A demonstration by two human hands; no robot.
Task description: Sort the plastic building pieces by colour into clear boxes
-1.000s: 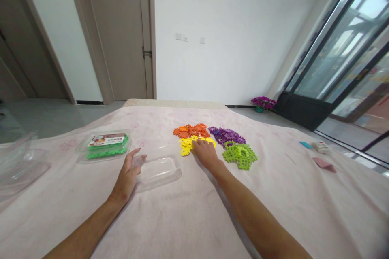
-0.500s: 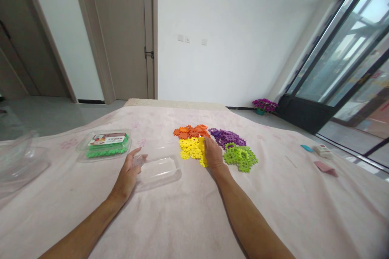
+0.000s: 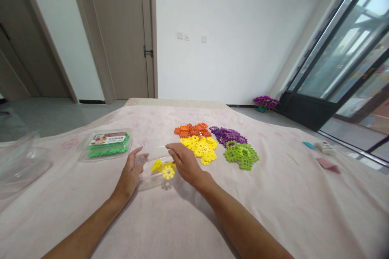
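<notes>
My left hand (image 3: pixel 129 176) grips the left end of a clear plastic container (image 3: pixel 147 182), thumb and fingers around its rim. Several yellow flower-shaped plastic pieces (image 3: pixel 156 165) are in or just above it. One yellow piece (image 3: pixel 168 172) shows at the container's near side, with a shadow below. Over the right end of the container is my right hand (image 3: pixel 188 164), its fingers stretched out and loosened, close to the yellow pieces; its thumb is hidden. Beyond it lies a pile of yellow pieces (image 3: pixel 199 145), touching an orange pile (image 3: pixel 191 130).
Purple pieces (image 3: pixel 229 135) and light green pieces (image 3: pixel 241 154) lie right of the yellow pile. A closed, labelled clear box (image 3: pixel 106 145) holds green pieces at left. An open clear container (image 3: pixel 24 168) stands at far left. A pink cloth (image 3: pixel 328 165) and a small white box (image 3: pixel 325 148) lie at right.
My right hand has moved left from the yellow pile to the container, and yellow pieces have come out of it there. My left hand still holds the container.
</notes>
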